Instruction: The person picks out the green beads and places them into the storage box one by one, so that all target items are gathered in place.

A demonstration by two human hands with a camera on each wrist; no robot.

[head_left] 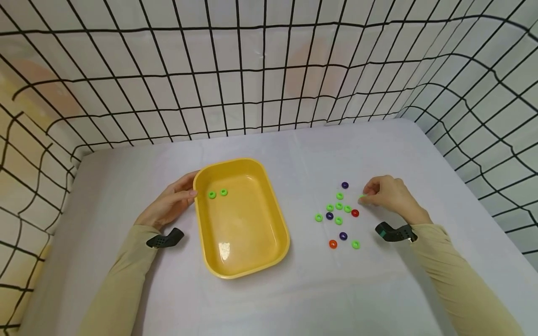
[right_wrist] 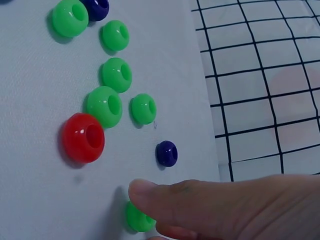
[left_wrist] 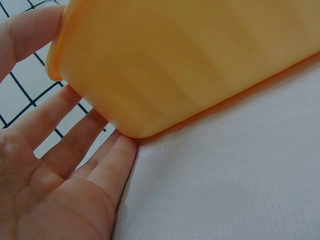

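Observation:
My left hand holds a yellow plastic tray by its left side. In the left wrist view, the thumb lies at the tray's rim and the other fingers spread along its outer wall. Two green beads lie inside, near the upper left corner. At the right, my right hand pinches a green bead between thumb and fingers, close over the white surface. A red bead and a dark blue bead lie near that hand.
Several loose green beads, a few dark blue ones and an orange-red bead are scattered between tray and right hand. A black wire grid lines the back and sides of the white-covered table.

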